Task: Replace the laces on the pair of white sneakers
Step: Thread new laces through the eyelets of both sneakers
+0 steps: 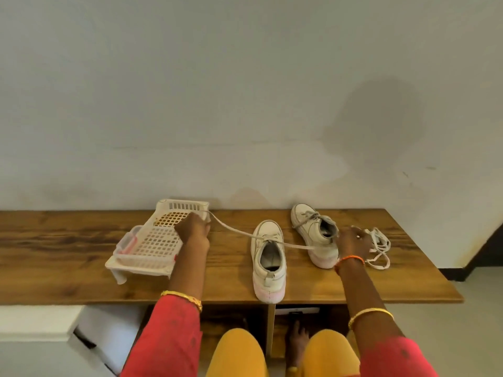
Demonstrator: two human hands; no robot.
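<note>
on the wooden bench (pixel 81 284), the nearest thing is the unlaced sneaker (pixel 268 257), off-white with a pinkish sole, heel at the front edge. a flat white lace (pixel 236 229) runs over its opening. beyond it to the right lies the laced sneaker (pixel 315 232), grey laces in place. right hand (pixel 353 242) pinches one lace end beside a loose lace bundle (pixel 379 247); left hand (pixel 193 229) grips the other end over the white basket (pixel 155 240), left of the unlaced sneaker.

two white sneakers (pixel 269 257) (pixel 315 232) counted, one stretched lace (pixel 239 232), one loose lace bundle (pixel 378 246), one white basket (pixel 152 240), one clear container (pixel 125 244), two hands (pixel 193 227) (pixel 353 240), one wooden table (pixel 68 254)
</note>
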